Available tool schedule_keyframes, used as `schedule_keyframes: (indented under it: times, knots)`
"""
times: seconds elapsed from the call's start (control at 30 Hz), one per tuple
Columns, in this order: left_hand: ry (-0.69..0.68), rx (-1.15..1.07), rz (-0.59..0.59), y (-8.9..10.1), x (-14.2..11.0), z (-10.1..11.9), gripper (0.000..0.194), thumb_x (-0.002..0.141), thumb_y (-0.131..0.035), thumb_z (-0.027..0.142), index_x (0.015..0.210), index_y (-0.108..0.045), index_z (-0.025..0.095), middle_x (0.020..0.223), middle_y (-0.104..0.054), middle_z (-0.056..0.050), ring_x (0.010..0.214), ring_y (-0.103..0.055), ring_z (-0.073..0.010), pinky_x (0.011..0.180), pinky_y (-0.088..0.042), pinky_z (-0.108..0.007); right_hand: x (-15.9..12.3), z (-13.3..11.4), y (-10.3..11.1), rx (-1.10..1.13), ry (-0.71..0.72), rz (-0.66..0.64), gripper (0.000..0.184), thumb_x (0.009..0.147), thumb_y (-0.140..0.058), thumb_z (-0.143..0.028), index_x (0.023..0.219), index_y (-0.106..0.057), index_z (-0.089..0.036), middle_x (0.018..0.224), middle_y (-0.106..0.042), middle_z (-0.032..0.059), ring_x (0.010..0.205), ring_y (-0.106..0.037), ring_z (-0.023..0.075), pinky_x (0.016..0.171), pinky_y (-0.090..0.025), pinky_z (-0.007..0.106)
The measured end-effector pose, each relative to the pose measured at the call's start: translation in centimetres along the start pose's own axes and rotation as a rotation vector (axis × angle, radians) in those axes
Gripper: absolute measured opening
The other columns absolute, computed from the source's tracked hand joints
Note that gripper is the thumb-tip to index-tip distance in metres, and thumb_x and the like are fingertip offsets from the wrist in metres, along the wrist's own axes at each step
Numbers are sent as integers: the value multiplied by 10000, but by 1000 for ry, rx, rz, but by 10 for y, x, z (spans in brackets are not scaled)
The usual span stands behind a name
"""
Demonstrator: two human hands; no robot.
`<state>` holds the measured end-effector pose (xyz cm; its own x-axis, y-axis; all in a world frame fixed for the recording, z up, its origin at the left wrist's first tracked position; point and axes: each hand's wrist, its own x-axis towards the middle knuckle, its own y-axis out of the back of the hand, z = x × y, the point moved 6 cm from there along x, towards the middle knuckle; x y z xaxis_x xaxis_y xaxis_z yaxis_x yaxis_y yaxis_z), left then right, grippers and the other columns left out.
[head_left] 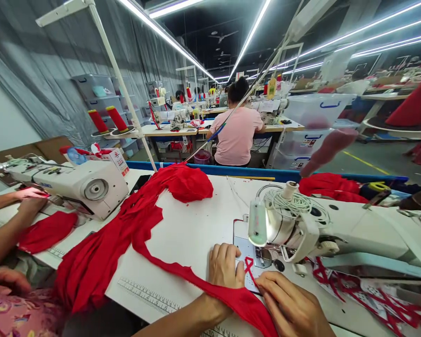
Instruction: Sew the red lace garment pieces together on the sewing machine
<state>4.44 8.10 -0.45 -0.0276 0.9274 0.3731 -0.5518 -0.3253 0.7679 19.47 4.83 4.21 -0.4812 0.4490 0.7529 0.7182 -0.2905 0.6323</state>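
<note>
You have plain red cloth [247,301], a white tabletop [192,229] with black ruler markings [149,294], and an off-white sewing machine [359,223].

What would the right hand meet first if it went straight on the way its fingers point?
The right hand would probably meet the looped red strip at its fingertips first, then the left hand beyond; exact depth is hard to judge here.

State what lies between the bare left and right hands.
The head view shows a thin, looped red fabric strip on the grey plate between left hand and right hand; nearer the camera, wide red cloth stretches across.
</note>
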Motion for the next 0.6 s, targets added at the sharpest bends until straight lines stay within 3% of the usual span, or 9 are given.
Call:
schedule_keyframes:
  times: [0.37,0.6]
  knots:
    - [32,-36,11,3,-3,3,210,778,-539,48,894,-540,223,928,-647,-18,874,-566,-219,792,-440,-361,4,-4,3,15,21,23,236,975,-439,-82,1002,-650,-182,882,-718,75,737,-716,143,673,-574,208]
    - [12,-56,14,-1,-3,0,171,823,-499,82,902,-546,226,919,-636,-31,877,-564,-229,795,-444,-381,6,-4,2,82,-43,-7,238,944,-450,-72,1002,-644,-198,853,-707,60,697,-708,158,629,-578,230]
